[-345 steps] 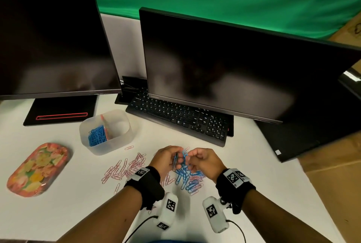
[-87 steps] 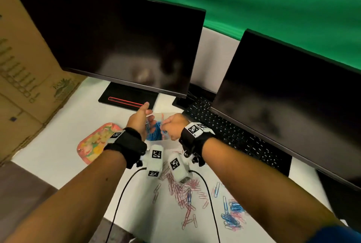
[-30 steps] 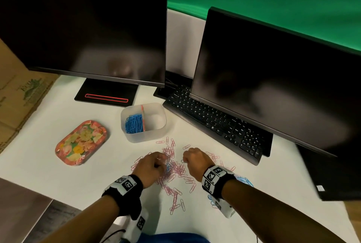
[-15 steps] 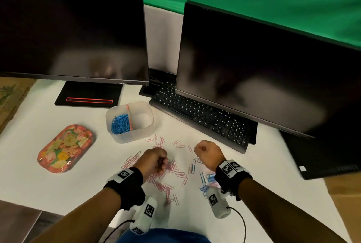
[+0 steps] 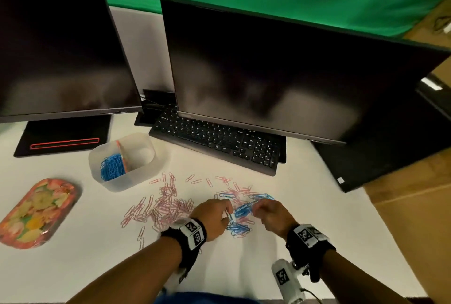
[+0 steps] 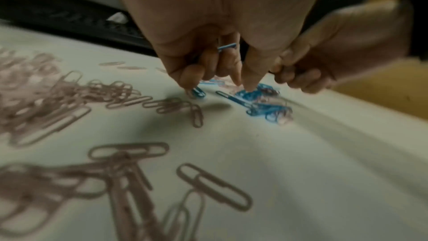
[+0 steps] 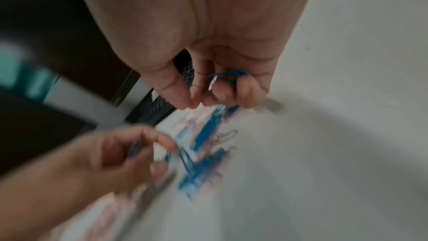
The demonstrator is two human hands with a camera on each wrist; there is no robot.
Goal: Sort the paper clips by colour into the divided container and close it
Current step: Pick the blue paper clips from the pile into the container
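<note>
A translucent divided container (image 5: 146, 169) stands open on the white table, with blue paper clips (image 5: 111, 165) in its left half and nothing in its right half. Pink clips (image 5: 168, 206) lie scattered in front of it. A small heap of blue clips (image 5: 238, 226) lies between my hands. My left hand (image 5: 214, 215) holds blue clips (image 6: 227, 46) in its curled fingers, its fingertips (image 6: 249, 85) down on the heap. My right hand (image 5: 271, 213) keeps a blue clip (image 7: 229, 74) under its curled fingers, thumb and forefinger pinched together. The flowered lid (image 5: 36, 212) lies at the far left.
Two dark monitors (image 5: 268, 79) and a black keyboard (image 5: 217, 140) stand behind the clips. A monitor base (image 5: 63, 136) sits behind the container. A cardboard box (image 5: 410, 218) borders the table on the right. Bare table (image 5: 85, 255) lies near the front edge.
Both hands have shifted right from the pink clips to the blue heap. They now hold blue clips and stand closer together.
</note>
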